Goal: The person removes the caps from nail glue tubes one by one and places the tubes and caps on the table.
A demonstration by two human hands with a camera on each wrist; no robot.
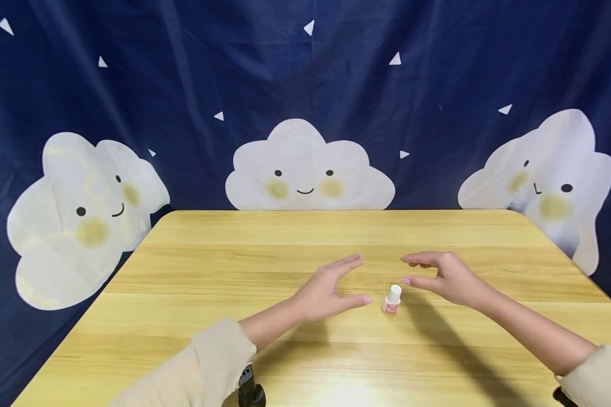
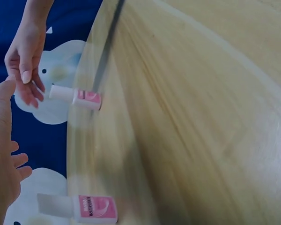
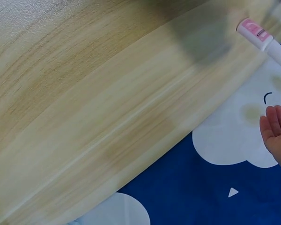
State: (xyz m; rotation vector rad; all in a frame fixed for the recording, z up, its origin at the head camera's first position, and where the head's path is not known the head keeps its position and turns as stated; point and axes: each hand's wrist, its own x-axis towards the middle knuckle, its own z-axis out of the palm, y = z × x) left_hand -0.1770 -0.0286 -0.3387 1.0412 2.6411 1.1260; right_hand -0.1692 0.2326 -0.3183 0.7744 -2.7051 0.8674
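Navy backdrop (image 1: 265,73) hangs behind and along both sides of my work area, softly creased; in front of it, a pale wood-grain tabletop (image 1: 193,271), its 2 far corners rounded, bright glare at the near edge, my right arm's shadow slanting across the planks; 3 white clouds (image 1: 305,150) printed on the cloth, each with a face and yellowish cheeks, the middle cloud directly above the far table edge.

Beige sleeves (image 1: 188,362) pushed back on both arms; left hand (image 1: 326,291) above the table, thumb and fingers apart, holding nothing; right hand (image 1: 453,277) opposite, likewise free, fingers loosely bent; dark strap (image 1: 246,387) at my left cuff.

Small white-capped bottle (image 1: 392,301), pink label, upright on the wood between my hands, touched by neither; 2nd bottle (image 2: 98,209), same look, shows beside my left hand in the left wrist view; white triangles (image 1: 395,59) dot the cloth.
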